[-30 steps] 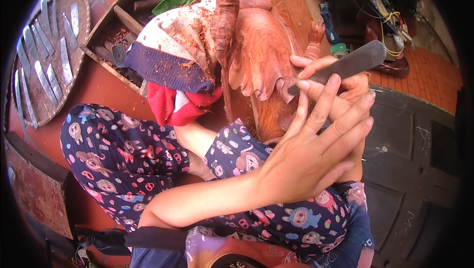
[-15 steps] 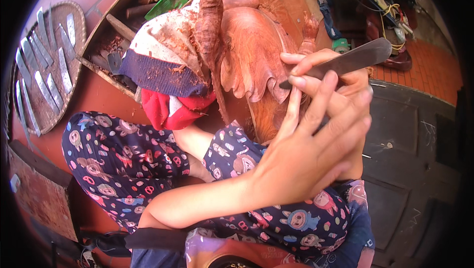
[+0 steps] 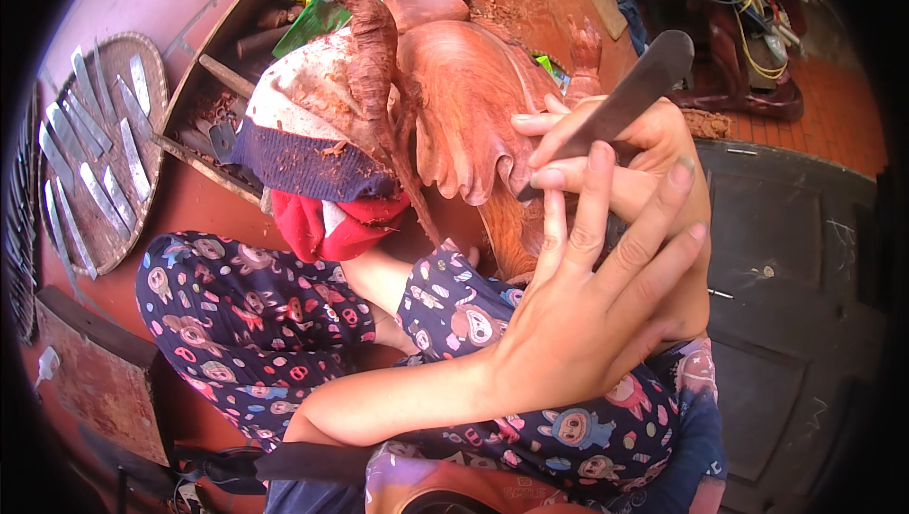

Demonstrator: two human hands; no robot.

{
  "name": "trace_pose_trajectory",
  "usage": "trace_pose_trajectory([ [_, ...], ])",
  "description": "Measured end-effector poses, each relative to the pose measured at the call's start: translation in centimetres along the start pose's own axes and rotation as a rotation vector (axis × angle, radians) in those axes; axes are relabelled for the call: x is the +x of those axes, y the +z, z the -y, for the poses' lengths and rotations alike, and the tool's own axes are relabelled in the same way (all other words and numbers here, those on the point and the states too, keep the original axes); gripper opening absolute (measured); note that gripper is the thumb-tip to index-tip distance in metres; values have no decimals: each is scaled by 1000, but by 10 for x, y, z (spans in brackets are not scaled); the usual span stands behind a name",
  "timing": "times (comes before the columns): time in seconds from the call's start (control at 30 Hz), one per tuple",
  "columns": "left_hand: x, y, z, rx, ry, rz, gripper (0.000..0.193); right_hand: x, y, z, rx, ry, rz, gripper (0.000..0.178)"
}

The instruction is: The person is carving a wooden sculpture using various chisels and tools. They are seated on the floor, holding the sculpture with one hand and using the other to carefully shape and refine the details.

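My right hand (image 3: 661, 183) is closed around a dark, flat carving blade (image 3: 632, 93), its broad rounded end rising up and to the right. The blade's narrow tip comes out below my fingers, close to the scalloped edge of a reddish wood carving (image 3: 473, 88); I cannot tell whether they touch. Across from the lower left comes my left hand (image 3: 573, 320), palm down in front of my right hand. Its fingers are stretched and spread, the foremost fingertips beside the blade's tip. It partly hides my right hand and the lower carving.
At left, a round woven tray (image 3: 156, 183) bears several metal blades, beside a wooden box (image 3: 194, 156) of tools and shavings. A shaving-strewn cloth bundle (image 3: 312, 150) adjoins the carving. My legs in patterned trousers (image 3: 246, 315) are folded below. A dark panel (image 3: 767, 325) lies right.
The blade has swung steeper, its broad end moving left and up. My left fingers have spread more. The view has shifted slightly, and the carving appears a little further left.
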State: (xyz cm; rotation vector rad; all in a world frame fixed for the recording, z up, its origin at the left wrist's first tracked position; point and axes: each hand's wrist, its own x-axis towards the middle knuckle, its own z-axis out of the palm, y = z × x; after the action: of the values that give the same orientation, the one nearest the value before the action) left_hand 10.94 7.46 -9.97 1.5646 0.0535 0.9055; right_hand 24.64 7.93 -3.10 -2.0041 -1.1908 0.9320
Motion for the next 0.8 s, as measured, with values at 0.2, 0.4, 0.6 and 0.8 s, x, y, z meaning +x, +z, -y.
trace_pose_trajectory([
  [0.2,0,1,2,-11,7,-16,72,1,-1,-5,-52,-45,21,11],
  [0.4,1,-3,4,-55,15,0,71,0,-2,-7,-194,-67,-8,20],
  [0.6,3,-4,12,-54,49,-35,70,6,0,-4,-99,-66,-24,17],
  [0.8,5,-3,18,-66,82,-74,72,4,1,-6,-45,-37,-45,15],
])
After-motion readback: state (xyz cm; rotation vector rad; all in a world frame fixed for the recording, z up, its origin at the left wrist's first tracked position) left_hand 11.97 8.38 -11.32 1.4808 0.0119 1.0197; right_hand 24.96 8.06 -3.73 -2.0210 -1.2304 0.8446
